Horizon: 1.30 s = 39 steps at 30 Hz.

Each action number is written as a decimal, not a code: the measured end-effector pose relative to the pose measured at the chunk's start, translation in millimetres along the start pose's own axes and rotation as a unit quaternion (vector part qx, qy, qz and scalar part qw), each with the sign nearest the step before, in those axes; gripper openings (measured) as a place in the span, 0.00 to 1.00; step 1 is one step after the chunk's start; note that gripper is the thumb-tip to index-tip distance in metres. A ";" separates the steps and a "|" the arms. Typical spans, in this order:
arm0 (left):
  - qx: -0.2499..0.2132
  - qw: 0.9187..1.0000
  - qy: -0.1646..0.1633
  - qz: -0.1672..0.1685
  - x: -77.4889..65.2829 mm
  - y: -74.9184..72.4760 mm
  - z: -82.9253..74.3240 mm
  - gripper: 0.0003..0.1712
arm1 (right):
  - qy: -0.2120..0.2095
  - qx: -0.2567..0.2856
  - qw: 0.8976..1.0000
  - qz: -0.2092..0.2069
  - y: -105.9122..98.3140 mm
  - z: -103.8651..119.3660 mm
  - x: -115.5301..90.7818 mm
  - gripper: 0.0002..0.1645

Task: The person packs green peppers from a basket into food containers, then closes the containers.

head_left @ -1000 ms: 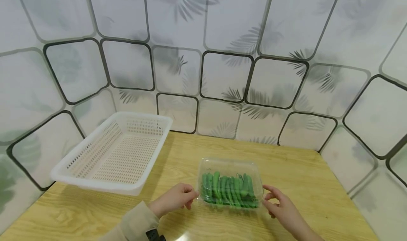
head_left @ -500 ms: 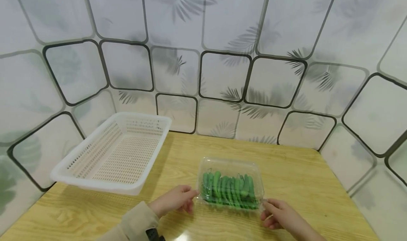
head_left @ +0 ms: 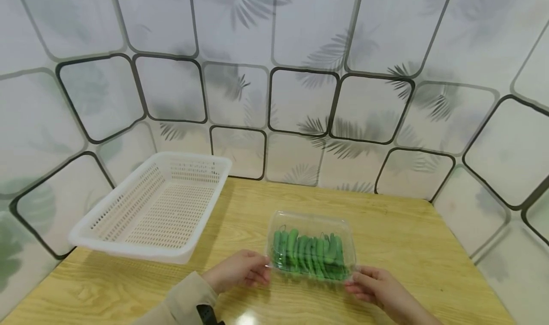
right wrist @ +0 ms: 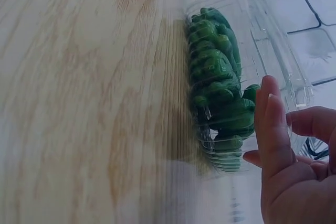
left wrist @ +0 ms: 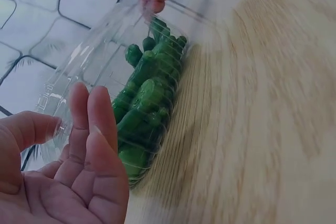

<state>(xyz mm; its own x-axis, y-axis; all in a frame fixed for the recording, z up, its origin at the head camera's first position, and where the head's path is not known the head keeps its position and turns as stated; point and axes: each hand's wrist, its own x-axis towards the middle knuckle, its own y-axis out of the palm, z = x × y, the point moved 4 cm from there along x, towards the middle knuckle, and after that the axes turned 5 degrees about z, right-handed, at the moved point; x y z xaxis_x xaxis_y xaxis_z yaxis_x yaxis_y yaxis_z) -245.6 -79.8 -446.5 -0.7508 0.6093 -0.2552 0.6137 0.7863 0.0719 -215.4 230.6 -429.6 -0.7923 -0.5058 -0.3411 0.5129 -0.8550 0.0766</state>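
A clear plastic clamshell box (head_left: 343, 227) with its lid down stands on the table before me. Long green chili peppers (head_left: 306, 251) lie side by side inside, visible through the plastic. My left hand (head_left: 241, 270) pinches the box's near left rim; in the left wrist view its thumb and fingertips meet at the clear edge. At the near right corner, my right hand (head_left: 379, 287) pinches the rim between thumb and fingers. The right wrist view shows the peppers (right wrist: 215, 72) heaped along the box's bottom, with the fingers right beside the plastic.
On the left of the wooden table (head_left: 386, 234) stands a large white slotted basket (head_left: 210, 210) with nothing in it. Behind the table hangs a patterned curtain-like backdrop (head_left: 300, 101). A dark wrist strap (head_left: 208, 314) shows at the left sleeve.
The right hand has moved inward and down to the box's near right corner and now pinches its rim. The left fingers have come onto the left rim. The box has barely shifted.
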 end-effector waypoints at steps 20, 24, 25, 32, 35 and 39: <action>-0.031 0.999 0.020 -0.011 1.8 0.0 -3.3 0.15 | 0.012 0.003 1.000 -0.022 -0.4 3.9 3.6 0.45; -0.031 0.999 0.023 -0.016 2.3 -0.4 -2.5 0.15 | 0.011 -0.001 1.000 -0.022 -0.6 3.6 4.5 0.44; -0.031 0.999 0.022 -0.017 2.2 -0.3 -2.4 0.15 | 0.010 -0.003 1.000 -0.022 -0.5 3.5 4.4 0.44; -0.022 0.999 0.023 -0.025 2.0 0.8 -3.6 0.14 | 0.007 -0.006 1.000 -0.023 -1.0 2.0 4.3 0.42; -0.017 0.999 0.023 -0.027 2.1 1.1 -4.0 0.14 | 0.004 -0.007 1.000 -0.024 -1.7 1.6 4.6 0.41; -0.011 0.999 0.023 -0.033 2.0 1.0 -3.4 0.13 | 0.000 -0.005 1.000 -0.027 -2.1 0.3 5.3 0.41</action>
<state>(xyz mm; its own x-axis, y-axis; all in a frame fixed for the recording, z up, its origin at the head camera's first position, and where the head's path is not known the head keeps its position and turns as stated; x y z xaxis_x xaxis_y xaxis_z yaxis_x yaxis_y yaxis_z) -247.3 -77.5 -443.6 -0.8006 0.5592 -0.2151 0.5568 0.8270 0.0773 -220.8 229.6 -431.3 -0.8196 -0.4583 -0.3437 0.4720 -0.8803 0.0483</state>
